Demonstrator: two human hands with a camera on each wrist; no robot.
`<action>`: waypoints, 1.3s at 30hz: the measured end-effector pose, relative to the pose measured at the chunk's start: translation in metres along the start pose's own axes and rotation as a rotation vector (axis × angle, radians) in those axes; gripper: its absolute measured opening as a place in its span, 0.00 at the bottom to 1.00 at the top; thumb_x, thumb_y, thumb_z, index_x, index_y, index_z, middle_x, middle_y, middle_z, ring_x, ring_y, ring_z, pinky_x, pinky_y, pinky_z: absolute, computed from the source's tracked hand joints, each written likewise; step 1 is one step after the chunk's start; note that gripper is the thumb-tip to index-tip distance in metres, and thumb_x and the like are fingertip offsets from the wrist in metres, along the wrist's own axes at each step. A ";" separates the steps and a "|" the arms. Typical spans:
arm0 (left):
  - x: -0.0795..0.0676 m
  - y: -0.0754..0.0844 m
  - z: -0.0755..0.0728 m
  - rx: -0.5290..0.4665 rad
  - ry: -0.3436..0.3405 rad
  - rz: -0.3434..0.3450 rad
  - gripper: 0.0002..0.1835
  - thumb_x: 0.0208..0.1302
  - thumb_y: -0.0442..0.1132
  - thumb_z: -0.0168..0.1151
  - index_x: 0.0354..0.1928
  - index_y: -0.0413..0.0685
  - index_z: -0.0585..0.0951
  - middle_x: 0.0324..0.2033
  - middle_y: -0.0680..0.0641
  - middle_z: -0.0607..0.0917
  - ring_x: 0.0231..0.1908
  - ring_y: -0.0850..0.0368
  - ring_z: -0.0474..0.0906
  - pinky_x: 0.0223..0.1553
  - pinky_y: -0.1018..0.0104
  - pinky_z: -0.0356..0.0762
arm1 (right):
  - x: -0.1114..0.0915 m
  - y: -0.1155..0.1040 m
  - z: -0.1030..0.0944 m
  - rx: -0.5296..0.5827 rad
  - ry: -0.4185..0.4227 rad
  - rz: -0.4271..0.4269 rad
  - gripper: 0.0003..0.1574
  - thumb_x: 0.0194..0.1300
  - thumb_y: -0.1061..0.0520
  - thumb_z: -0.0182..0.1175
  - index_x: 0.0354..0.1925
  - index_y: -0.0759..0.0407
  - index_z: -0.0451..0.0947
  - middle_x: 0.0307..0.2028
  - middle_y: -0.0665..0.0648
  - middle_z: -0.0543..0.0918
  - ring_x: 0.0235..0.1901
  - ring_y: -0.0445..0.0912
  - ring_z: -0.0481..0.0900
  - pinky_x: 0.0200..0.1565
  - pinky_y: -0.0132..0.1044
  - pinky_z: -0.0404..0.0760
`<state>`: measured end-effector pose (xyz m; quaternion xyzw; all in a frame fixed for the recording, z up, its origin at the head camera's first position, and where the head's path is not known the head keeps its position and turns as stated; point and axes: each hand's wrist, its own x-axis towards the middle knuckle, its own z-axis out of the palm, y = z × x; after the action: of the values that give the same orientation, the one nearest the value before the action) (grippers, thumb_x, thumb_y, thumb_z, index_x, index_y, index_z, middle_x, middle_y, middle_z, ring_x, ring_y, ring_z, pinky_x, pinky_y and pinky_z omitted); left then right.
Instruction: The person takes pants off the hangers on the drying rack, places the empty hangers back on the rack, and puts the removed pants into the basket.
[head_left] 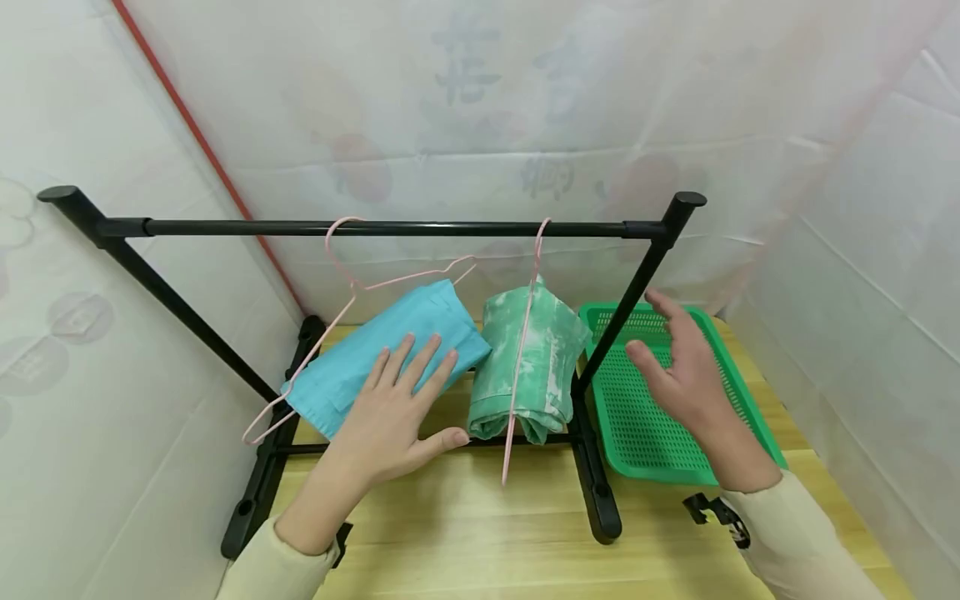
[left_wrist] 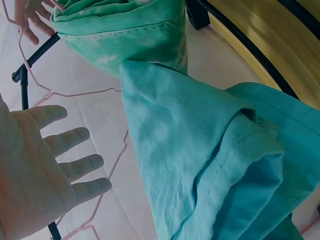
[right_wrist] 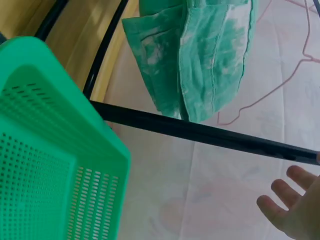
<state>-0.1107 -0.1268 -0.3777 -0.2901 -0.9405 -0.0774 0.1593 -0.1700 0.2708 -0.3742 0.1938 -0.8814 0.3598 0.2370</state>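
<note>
A folded blue cloth garment hangs over a pink wire hanger on the black rack's bar. My left hand, fingers straight and spread, is in front of this garment; in the left wrist view the hand stands apart from the cloth. Beside it hangs a green and white mottled garment, folded over a second pink hanger seen nearly edge-on. Right of the rack's upright, my right hand is held above a green basket with fingers extended, holding nothing. The right wrist view shows its fingertips near the upright.
The black rack stands on a wooden table, its feet reaching forward. A perforated green plastic basket sits right of it. White sheeting encloses the back and sides, with a red strip at the left corner.
</note>
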 end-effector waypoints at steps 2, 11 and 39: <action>0.000 0.001 0.000 0.001 0.002 0.002 0.52 0.63 0.81 0.23 0.79 0.55 0.53 0.77 0.43 0.55 0.76 0.36 0.47 0.72 0.35 0.48 | 0.004 0.001 0.002 0.074 0.029 0.040 0.40 0.74 0.50 0.56 0.77 0.43 0.53 0.73 0.54 0.65 0.70 0.56 0.63 0.66 0.36 0.66; 0.005 0.007 -0.002 -0.031 0.003 0.014 0.51 0.63 0.81 0.22 0.79 0.56 0.52 0.77 0.43 0.55 0.76 0.37 0.47 0.72 0.36 0.49 | 0.031 0.010 0.014 0.427 0.040 0.163 0.34 0.81 0.53 0.40 0.78 0.42 0.43 0.66 0.61 0.71 0.66 0.50 0.69 0.59 0.29 0.69; 0.006 0.032 0.022 -0.504 0.084 -0.086 0.31 0.78 0.61 0.42 0.76 0.59 0.61 0.69 0.50 0.71 0.65 0.51 0.70 0.62 0.48 0.73 | 0.061 0.035 0.079 0.970 0.267 0.002 0.30 0.77 0.41 0.46 0.28 0.64 0.62 0.16 0.46 0.62 0.15 0.43 0.51 0.22 0.42 0.51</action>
<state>-0.1028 -0.0921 -0.3943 -0.2769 -0.8955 -0.3279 0.1176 -0.2595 0.2265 -0.4089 0.2333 -0.5746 0.7500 0.2299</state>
